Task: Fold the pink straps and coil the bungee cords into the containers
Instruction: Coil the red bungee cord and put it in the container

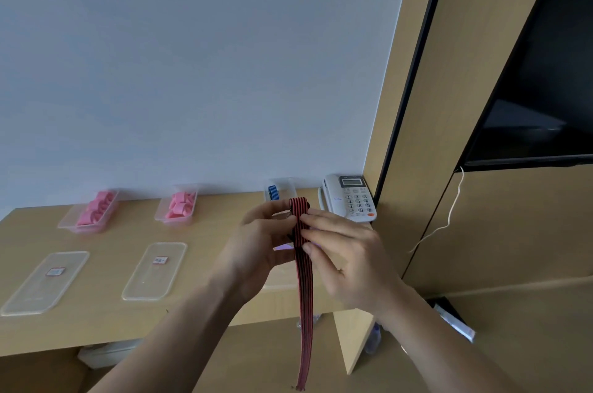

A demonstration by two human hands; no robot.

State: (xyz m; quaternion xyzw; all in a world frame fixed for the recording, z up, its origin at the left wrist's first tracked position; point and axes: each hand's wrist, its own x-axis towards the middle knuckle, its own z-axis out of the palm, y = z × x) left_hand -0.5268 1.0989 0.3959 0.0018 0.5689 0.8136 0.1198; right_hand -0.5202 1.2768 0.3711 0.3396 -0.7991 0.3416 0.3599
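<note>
A red-and-black striped bungee cord (303,296) hangs doubled over in front of me, its folded top near the desk's back. My left hand (260,251) grips it near the top from the left, and my right hand (340,251) pinches it from the right. Two clear containers at the back hold folded pink straps: one on the left (91,211) and one in the middle (178,205). A third clear container (282,188) behind my hands holds a coiled blue bungee cord (273,193).
Two clear lids lie flat on the wooden desk (106,325), one at the left (43,282) and one nearer the middle (155,270). A white desk phone (351,196) stands at the back right. A dark screen (532,103) hangs on the right wall.
</note>
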